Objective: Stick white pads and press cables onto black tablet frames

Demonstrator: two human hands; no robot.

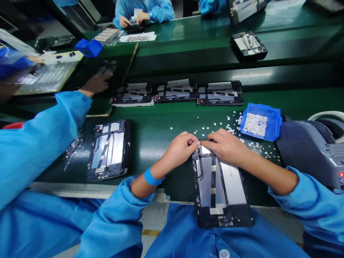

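Note:
An opened tablet [233,182] with its silver battery packs and black ribbon cables exposed rests against the table's front edge and my lap. At its upper left corner, my left hand [180,150] is closed in a pinch; a small whitish bit shows at the fingertips, too small to name. Curled over the top edge of the tablet is my right hand [225,146], its fingers bent near the left fingertips and its thumb hidden. A blue band circles my left wrist. Small white pieces [229,126] lie scattered beyond my right hand.
A blue bin [276,127] of white pieces stands beside a grey tape dispenser [309,150]. Another opened tablet [109,150] lies at left; several more [220,94] line the back. A neighbour's arm [40,118] reaches in from the left. Across the table, another person's hands [142,17] work.

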